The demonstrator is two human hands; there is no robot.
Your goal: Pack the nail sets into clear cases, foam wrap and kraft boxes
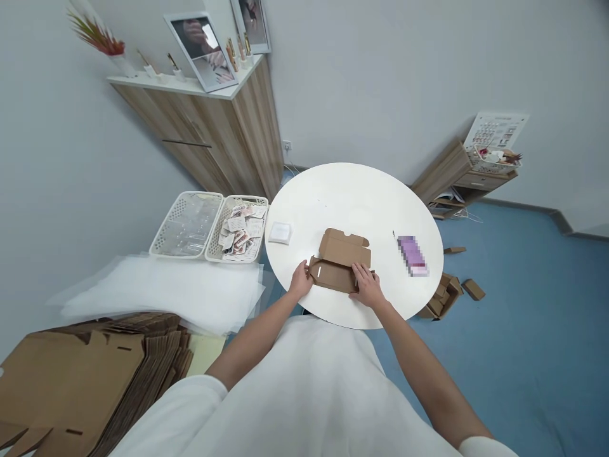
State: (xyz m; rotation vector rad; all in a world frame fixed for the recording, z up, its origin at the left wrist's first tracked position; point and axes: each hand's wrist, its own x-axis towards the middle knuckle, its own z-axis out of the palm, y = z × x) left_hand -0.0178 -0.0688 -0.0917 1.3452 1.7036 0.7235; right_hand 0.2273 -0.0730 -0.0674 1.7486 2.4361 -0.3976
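A brown cardboard box (333, 274), partly folded, lies on the round white table (352, 190) with its lid flap raised toward the far side. At its left end my left hand (301, 281) pinches the side flap. My right hand (367, 285) rests over the right end, its fingers reaching inside onto the base and end flap; the thumb is on the near edge. Two small white slots show in the box's base. To the left sits a small stack of white square sheets (280, 233).
A blurred purple item (412, 255) lies on the table's right. White baskets (188, 225) with clear plastic pieces and printed packets stand left, above white sheets (166, 289) and flat cardboard blanks (71, 387). An open carton (441, 298) of folded boxes is on the floor at right.
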